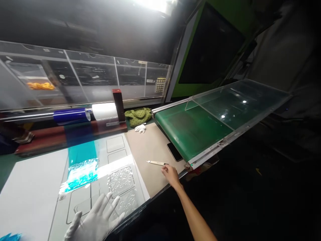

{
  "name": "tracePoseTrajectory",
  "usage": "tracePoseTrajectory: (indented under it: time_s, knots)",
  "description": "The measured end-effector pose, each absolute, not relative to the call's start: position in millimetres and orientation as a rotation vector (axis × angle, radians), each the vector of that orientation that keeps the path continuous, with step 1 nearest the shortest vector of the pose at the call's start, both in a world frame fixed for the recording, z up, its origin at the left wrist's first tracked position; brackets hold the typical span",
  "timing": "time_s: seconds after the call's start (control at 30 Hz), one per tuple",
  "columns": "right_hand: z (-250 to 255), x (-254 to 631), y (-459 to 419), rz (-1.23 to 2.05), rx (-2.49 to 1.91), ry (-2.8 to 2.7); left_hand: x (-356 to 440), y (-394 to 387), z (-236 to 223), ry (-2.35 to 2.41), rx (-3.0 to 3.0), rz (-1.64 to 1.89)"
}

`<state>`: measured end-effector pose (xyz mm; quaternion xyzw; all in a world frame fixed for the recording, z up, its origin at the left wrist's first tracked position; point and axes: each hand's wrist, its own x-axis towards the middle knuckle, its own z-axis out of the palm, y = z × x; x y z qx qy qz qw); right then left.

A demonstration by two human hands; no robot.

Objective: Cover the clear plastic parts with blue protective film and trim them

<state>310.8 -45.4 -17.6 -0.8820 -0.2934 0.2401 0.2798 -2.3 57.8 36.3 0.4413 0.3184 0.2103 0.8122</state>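
My left hand [96, 217], in a white glove, is low over the work mat with its fingers spread around a thin clear panel [86, 205]. The panel's faint edges run from beside the thumb across the fingers. My bare right hand [171, 174] is at the brown board, its fingertips pinched at the rear end of a pale-handled craft knife [156, 163]. The knife lies nearly flat, its blade pointing left. Beneath my left hand, the mat [102, 185] bears rounded rectangular outlines, two of them with wrinkled clear film.
A blue film roll [71, 114] and a white roll [104, 111] sit on a bar behind, with turquoise film [82, 154] drawn onto the mat. A phone [175, 152] lies beside the green conveyor [190, 130]. A green bag [138, 116] and white cloth [140, 128] are behind the board.
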Motion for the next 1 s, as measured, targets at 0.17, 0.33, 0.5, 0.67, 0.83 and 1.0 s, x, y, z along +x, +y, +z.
tracePoseTrajectory:
  time_s: [0.17,0.33,0.5,0.67,0.83,1.0]
  knots:
    - [-19.2,319.3,38.3,0.638,-2.429,-1.134,-9.3,54.2,63.7,0.713,0.684,0.479]
    - [-8.8,317.0,40.2,0.666,-2.382,-1.277,-13.7,53.7,76.7,0.784,0.606,0.557]
    - [48.3,276.9,9.0,0.822,-2.062,-1.410,-12.5,49.9,97.7,1.036,1.528,0.550]
    - [134.5,217.5,-30.3,1.305,-1.432,-1.478,-5.4,43.5,140.2,0.898,2.284,0.326]
    - [162.5,189.3,-44.8,1.280,-1.449,-1.545,-0.6,35.9,166.0,0.824,2.387,0.243]
    - [154.2,178.6,-46.4,1.178,-1.483,-1.547,-2.5,29.2,174.6,0.776,2.398,0.226]
